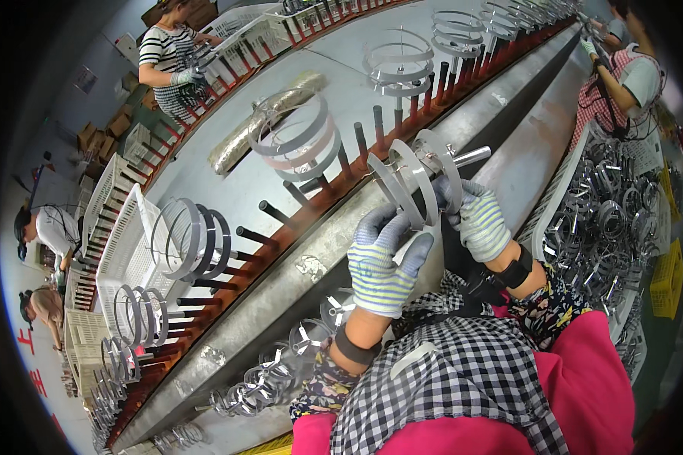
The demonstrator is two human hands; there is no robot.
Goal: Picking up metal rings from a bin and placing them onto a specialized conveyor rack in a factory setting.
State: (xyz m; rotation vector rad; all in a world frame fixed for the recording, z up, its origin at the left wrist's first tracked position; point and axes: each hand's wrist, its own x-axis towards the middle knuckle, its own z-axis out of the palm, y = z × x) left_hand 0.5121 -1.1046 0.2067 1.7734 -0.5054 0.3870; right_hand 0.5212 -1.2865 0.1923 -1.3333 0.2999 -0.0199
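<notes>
Metal rings (416, 178) in both gloved hands, just beside upright pegs (360, 140).

Both the left hand (383, 262) and the right hand (478, 220) are wearing grey gloves striped blue and yellow; silver metal rings (417, 178) are gleaming above a black-and-white checked apron (463, 379) over pink.

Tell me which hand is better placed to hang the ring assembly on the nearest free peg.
Probably the left. The left hand grips the ring assembly on the side nearer the peg rail. The right hand holds its far side, away from the pegs.
</notes>
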